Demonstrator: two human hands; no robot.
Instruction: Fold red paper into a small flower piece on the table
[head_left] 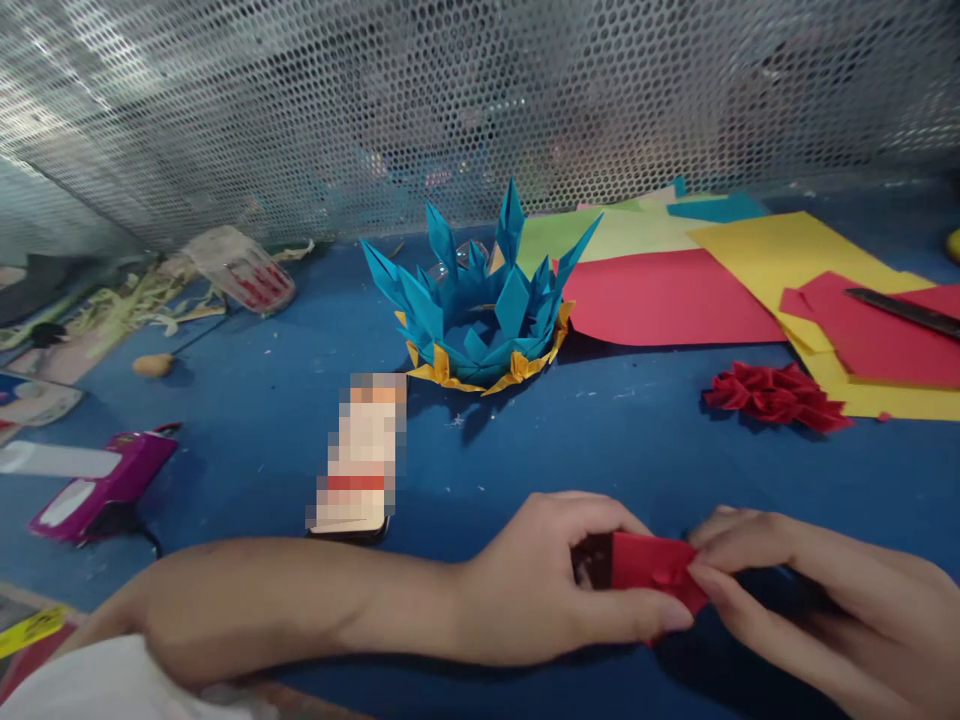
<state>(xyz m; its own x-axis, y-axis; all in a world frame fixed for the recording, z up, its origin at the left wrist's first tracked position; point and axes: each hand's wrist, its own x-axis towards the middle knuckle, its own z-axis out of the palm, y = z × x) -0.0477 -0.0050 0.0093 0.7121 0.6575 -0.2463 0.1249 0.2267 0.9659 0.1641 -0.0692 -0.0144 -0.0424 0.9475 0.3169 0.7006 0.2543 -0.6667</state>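
Observation:
A small folded piece of red paper is between my two hands, low and right of the middle. My left hand curls round it, thumb along the near edge and fingers behind. At its right end, the fingertips of my right hand pinch a corner. Beyond my hands stands a folded blue paper crown with tall points and a yellow folded rim. Several small red folded paper pieces lie bunched together at the right.
Red paper, yellow sheets and a dark cutter lie at the back right. A blurred-out phone rests left of my hand. A purple device, a tipped plastic cup and paper scraps are on the left. Perforated metal borders the back.

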